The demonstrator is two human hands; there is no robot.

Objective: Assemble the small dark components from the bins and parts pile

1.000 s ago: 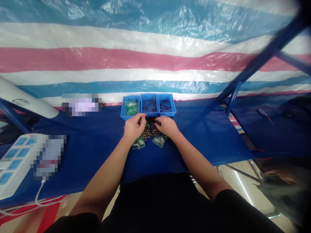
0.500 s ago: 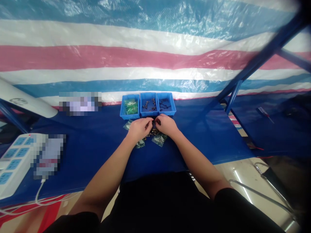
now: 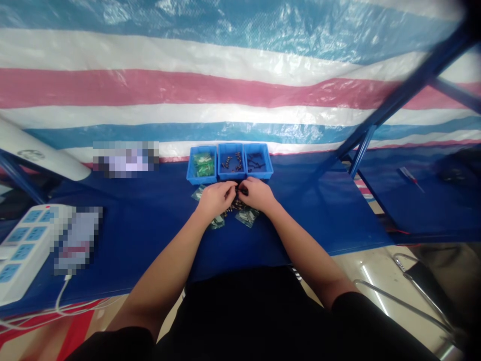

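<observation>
My left hand (image 3: 215,201) and my right hand (image 3: 259,193) almost meet at the fingertips, both with fingers pinched together. Whatever sits between the fingers is too small and dark to name. Under and between them lies a pile of small brass-coloured and dark screw-like parts (image 3: 238,204), partly covered by the hands. Clear bags of small pieces surround the pile: one bag (image 3: 247,217) below my right hand, another bag (image 3: 217,222) below my left wrist, and a third bag (image 3: 197,192) at its left.
Three blue bins stand side by side beyond my hands: a left bin (image 3: 202,180) with green-tinted bags, a middle bin (image 3: 231,176) with screw-like parts, a right bin (image 3: 260,176) with dark slim parts. A power strip (image 3: 26,250) and a blurred-out flat object (image 3: 77,240) lie left.
Both hands stay in the same place above the pile. Only the fingertips of my right hand shift slightly, and the whole view drifts a little.
</observation>
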